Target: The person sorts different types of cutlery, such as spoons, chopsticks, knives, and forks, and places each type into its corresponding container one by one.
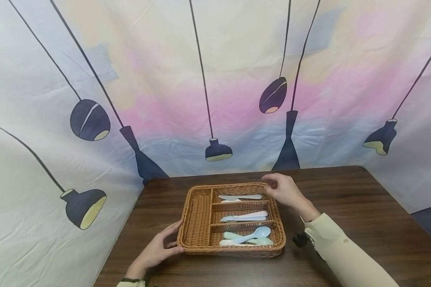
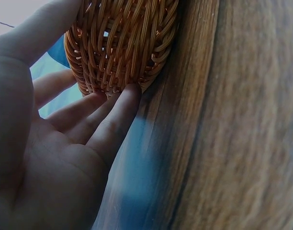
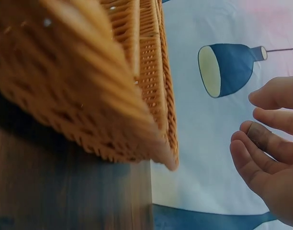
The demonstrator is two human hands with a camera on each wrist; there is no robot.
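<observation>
A brown wicker cutlery basket [image 1: 197,215] lies on the table. Its rear right compartment holds a pale knife [image 1: 240,197] and another pale piece below it. In the middle one lie a light blue fork [image 1: 244,219] and a pinkish-white handle [image 1: 258,214]. Several pastel spoons [image 1: 248,235] are in the front one. My left hand [image 1: 158,249] touches the basket's left end; in the left wrist view its extended fingers [image 2: 115,122] rest against the woven wall. Near the back right corner is my right hand [image 1: 287,191], its fingers loosely bent, apart from the basket in the right wrist view.
The dark wood-grain table [image 1: 330,199] extends on both sides of the basket. Behind it hangs a pastel cloth [image 1: 237,59] printed with dark lamps. A black wrist strap piece [image 1: 301,239] sits at my right cuff.
</observation>
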